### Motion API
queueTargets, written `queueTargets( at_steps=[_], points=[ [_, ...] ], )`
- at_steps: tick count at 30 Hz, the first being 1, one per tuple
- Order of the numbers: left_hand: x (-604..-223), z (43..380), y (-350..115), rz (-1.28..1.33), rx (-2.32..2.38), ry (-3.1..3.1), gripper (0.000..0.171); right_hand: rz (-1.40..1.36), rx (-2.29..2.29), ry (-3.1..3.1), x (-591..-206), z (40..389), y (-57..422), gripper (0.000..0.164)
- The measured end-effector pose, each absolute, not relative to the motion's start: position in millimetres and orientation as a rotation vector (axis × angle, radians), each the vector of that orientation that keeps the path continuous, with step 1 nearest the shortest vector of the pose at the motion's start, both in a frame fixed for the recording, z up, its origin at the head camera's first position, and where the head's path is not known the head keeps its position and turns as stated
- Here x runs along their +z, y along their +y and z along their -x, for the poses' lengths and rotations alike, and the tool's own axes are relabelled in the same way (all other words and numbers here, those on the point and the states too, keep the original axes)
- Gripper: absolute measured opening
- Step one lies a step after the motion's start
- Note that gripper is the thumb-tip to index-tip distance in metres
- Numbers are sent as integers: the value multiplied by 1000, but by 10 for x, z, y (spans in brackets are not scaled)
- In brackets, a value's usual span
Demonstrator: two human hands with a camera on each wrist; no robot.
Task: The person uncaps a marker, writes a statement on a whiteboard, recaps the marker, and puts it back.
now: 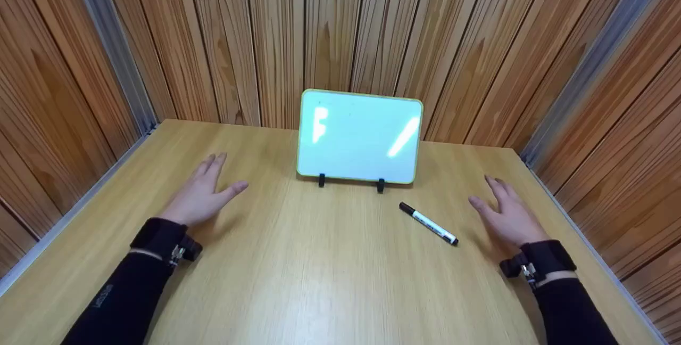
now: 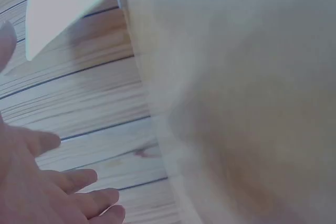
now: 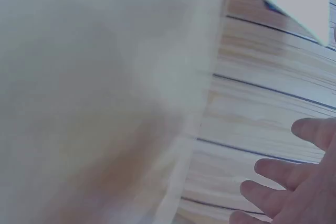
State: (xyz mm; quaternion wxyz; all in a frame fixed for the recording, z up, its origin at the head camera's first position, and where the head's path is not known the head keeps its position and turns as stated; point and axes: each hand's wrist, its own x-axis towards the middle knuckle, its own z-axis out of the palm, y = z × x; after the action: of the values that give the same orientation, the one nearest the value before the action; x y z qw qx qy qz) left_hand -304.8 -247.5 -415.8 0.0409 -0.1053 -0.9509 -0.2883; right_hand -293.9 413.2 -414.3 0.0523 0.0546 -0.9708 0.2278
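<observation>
A small whiteboard (image 1: 359,140) with a thin yellow-green rim leans upright on a stand with two black feet, at the back middle of the table. In front of its right side lies a marker (image 1: 429,223), white with a black cap end pointing back left. My left hand (image 1: 202,190) is at the left of the table, fingers extended and thumb apart, holding nothing. On the other side my right hand (image 1: 505,214) is held the same way, a short distance right of the marker. Both wrist views show spread fingers and a corner of the whiteboard (image 2: 63,9).
The wooden table (image 1: 319,281) runs back to a wood-plank wall (image 1: 276,41), with similar plank panels on the left and right. Metal strips (image 1: 114,41) line the corners. Each wrist wears a black strap with a small camera.
</observation>
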Motion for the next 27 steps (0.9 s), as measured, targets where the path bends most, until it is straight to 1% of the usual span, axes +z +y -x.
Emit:
queueTargets(
  at_steps=[6,9,12,20,27],
  points=[
    [-4117,3168,-2316,289,-1266,-2804,104,-202,1048,-2888,-4036,3067,3950,91],
    [-4134,3269,-2197,298,-1447,-2719,96,-237,1203,-2844,-4007,3154,3814,90],
    [-4162,3364,-2070,313,-1565,-2667,90,-249,1266,-2831,-4006,3243,3667,91],
    [-4245,3609,-1768,318,-1713,-2618,92,-318,1342,-2805,-4029,3525,3275,91],
    [-4237,3751,-1481,387,-1740,-2617,94,-347,1402,-2801,-4045,3669,3063,93]
  ],
)
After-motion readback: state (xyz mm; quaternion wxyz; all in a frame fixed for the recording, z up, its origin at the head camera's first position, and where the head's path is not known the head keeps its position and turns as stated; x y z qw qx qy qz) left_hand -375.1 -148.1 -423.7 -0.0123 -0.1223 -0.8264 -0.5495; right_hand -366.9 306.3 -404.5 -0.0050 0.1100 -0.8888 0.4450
